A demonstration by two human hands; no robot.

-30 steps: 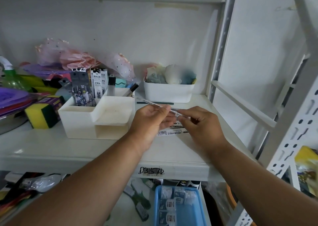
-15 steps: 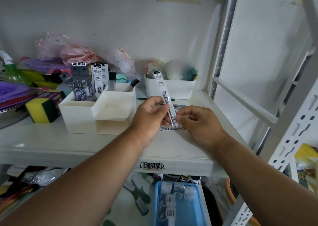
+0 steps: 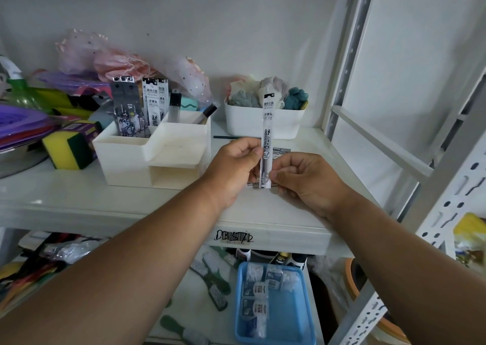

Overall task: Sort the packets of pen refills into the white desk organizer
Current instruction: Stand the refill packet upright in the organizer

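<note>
Now upright: refill packet (image 3: 267,134), formerly tilted.

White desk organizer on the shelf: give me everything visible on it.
The white desk organizer looks like off-white plastic and stands upright on the white shelf, left of the hands. It has a tall rear compartment at left holding upright refill packets, a rear right compartment with a dark-tipped pen, a shallow empty front tray with a few specks, and an open cubby below. A yellow-green sponge sits beside its left wall. Neither hand touches it.
</note>
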